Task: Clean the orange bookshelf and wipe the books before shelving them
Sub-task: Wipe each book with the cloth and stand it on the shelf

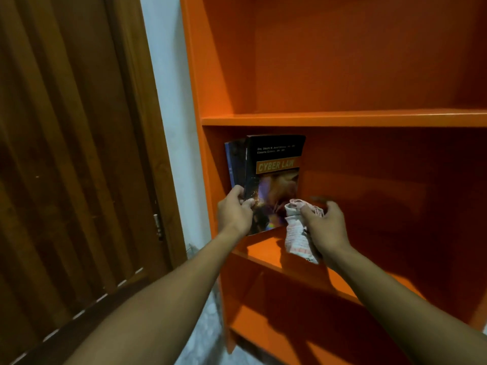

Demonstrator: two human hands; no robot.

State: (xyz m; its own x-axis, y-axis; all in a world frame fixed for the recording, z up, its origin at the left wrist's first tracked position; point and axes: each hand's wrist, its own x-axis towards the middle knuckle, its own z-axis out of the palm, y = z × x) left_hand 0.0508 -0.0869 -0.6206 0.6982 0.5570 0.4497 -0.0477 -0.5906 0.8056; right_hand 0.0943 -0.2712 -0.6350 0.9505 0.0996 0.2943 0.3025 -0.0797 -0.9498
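Observation:
The orange bookshelf (342, 119) fills the right of the view. On its middle shelf, at the far left, a black book titled "CYBER LAW" (276, 164) stands upright beside a blue book (234, 162) that leans against the side wall. My left hand (234, 213) grips the lower spine edge of the black book. My right hand (325, 227) holds a crumpled white and pink cloth (296, 233) just right of the book's lower cover, above the shelf board.
A dark brown wooden door (73, 167) with a metal hinge (157, 225) stands to the left, with a strip of white wall (168, 101) between it and the bookshelf. The upper shelf and the shelf below hold nothing that I can see.

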